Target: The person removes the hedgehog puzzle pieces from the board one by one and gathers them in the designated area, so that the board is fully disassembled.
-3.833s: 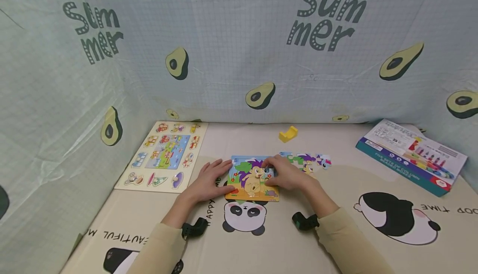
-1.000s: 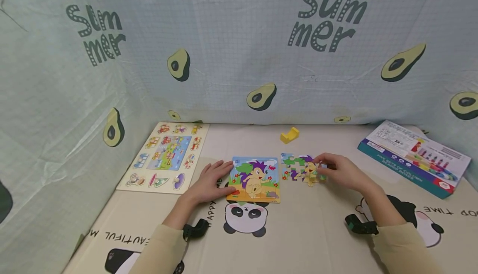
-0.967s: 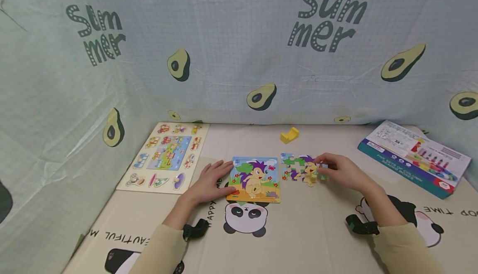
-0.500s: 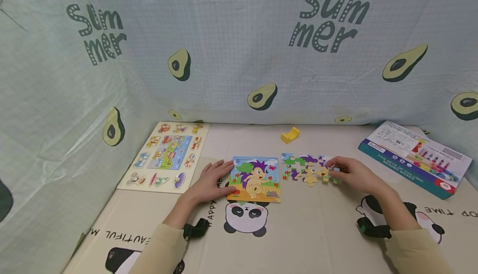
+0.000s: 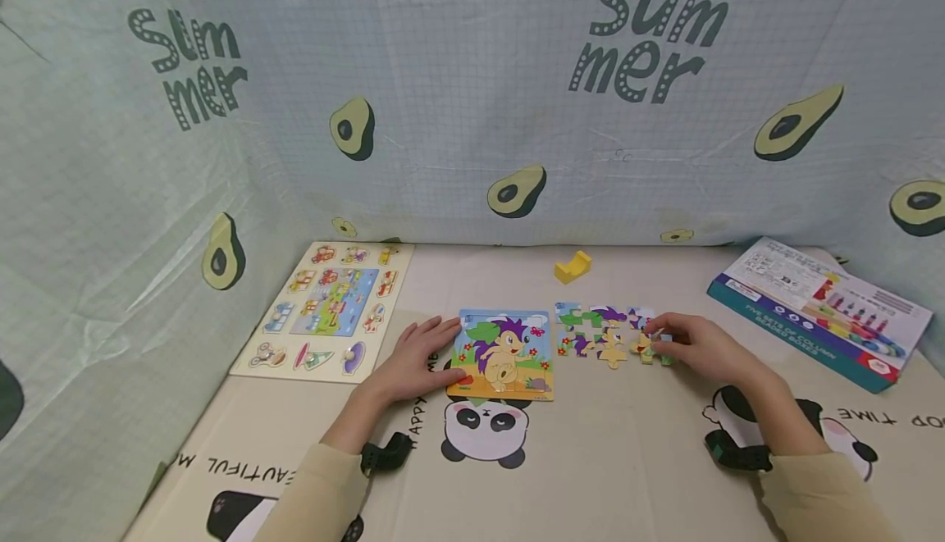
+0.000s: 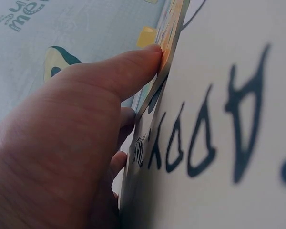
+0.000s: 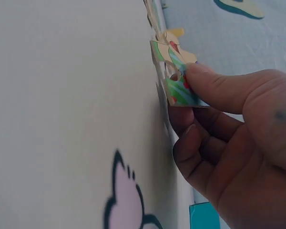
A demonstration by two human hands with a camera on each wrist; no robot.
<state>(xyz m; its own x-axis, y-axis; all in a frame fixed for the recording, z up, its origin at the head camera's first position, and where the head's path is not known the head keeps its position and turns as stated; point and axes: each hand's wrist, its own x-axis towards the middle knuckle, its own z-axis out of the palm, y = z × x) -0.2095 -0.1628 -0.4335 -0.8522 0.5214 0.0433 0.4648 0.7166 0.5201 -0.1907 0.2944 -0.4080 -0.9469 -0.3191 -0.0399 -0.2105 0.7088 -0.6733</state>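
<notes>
My left hand [image 5: 413,362] rests flat beside the hedgehog picture puzzle [image 5: 502,357], its thumb on the puzzle's left lower edge; the left wrist view shows the thumb tip [image 6: 152,52] on that edge. To the right lie several joined jigsaw pieces [image 5: 591,325] of a like hedgehog picture, with gaps among them. My right hand [image 5: 701,349] is at their right end. Between thumb and fingers it pinches a green-and-red jigsaw piece [image 7: 180,90], close against a tan-and-green piece [image 7: 163,50]. The fingers partly hide these pieces, so I cannot tell whether they interlock.
A knob puzzle board [image 5: 332,302] lies at the left. Behind the jigsaw pieces stands a yellow curved block [image 5: 572,267]. A beaded-boxes carton [image 5: 819,312] lies at the back right. Printed fabric [image 5: 443,116] hangs behind the table.
My right hand has left the hedgehog puzzle for the jigsaw pieces, then slid a little rightward. The right-end pieces now stand apart from the others. The left hand stays put.
</notes>
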